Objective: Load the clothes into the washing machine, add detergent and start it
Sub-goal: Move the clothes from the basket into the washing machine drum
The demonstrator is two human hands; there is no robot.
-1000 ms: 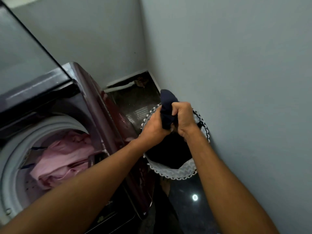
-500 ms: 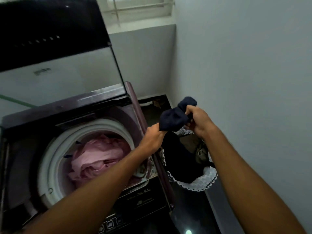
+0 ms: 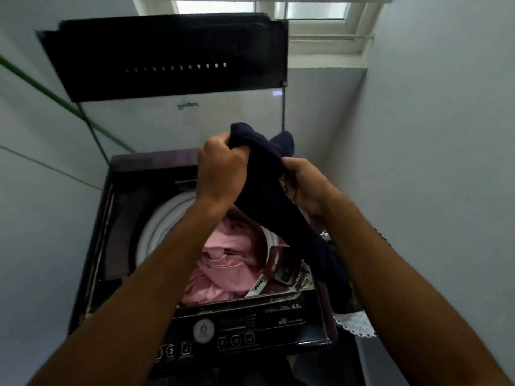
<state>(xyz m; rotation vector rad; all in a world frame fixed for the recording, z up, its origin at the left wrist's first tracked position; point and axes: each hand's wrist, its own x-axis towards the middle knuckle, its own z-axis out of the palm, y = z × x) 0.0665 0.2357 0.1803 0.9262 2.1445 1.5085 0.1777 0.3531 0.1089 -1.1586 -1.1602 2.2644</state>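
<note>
A dark navy garment [image 3: 267, 190] hangs between my two hands above the open top-loading washing machine [image 3: 117, 218]. My left hand [image 3: 220, 168] grips its upper end over the drum. My right hand [image 3: 306, 185] grips it a little lower, to the right. The garment's tail trails down over the machine's right edge toward the laundry basket [image 3: 354, 324]. Pink clothes [image 3: 223, 263] lie inside the white drum rim [image 3: 156, 232]. The control panel [image 3: 237, 335] runs along the machine's front.
The machine's glass lid [image 3: 178, 79] stands raised at the back. A grey wall [image 3: 446, 162] is close on the right, another wall on the left, a window [image 3: 292, 12] above. The lace-trimmed basket sits in the narrow gap between machine and right wall.
Both hands have lifted the navy garment out of the basket and carried it left, from beside the machine to above the drum. The view has swung to face the machine.
</note>
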